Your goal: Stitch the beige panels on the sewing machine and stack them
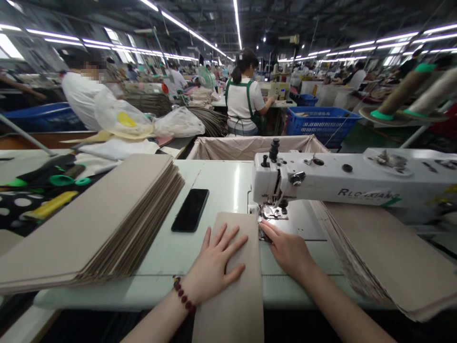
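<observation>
A red beaded bracelet point(183, 296), possibly wooden, rings the left wrist point(195, 284).

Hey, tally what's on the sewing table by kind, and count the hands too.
Panel stacks: 2
Loose panel: 1
Phone: 1
Sewing machine: 1
Hands: 2
Total: 7

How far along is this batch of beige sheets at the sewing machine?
Done, it seems: the loose, fanned pile right of the sewing machine, though no stitching shows. In hand: one sheet, the left hand flat on it, the right hand at its edge beside the presser foot. Left, apparently: the neat stack on the table's left.
</observation>
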Tool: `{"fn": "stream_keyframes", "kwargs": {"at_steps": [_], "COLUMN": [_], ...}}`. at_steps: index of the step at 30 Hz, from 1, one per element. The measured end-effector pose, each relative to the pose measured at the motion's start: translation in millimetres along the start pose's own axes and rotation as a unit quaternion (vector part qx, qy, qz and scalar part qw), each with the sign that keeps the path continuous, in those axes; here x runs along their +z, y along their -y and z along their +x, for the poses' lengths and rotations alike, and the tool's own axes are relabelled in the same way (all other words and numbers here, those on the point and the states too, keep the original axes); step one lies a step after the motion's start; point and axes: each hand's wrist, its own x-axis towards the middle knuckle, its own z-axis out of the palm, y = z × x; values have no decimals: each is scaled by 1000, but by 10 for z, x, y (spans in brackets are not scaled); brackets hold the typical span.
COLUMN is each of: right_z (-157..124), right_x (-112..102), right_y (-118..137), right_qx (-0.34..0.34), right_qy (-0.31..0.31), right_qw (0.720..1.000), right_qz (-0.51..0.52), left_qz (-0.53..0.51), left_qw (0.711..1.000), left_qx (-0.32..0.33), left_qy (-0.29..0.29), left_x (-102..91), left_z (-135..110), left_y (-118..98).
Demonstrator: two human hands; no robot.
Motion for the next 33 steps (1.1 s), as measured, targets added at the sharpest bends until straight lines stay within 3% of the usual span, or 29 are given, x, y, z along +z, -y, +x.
{"fn": "stream_keyframes", "kwargs": {"at_steps": [9,33], "right_z": [-43,18], "right_x": [83,73], "right_y": [-35,-18], "right_qx": [22,38], "right_qy": [-29,-17], "right_qw": [999,999], "right_qz": [-4,-35], "left_qz": [-18,-64], "left_qw": [1000,998], "left_qx": [-8,-22], "left_qy": [22,14], "left_x": [23,22], "left_z": [186,214], "left_y": [-93,-98]}}
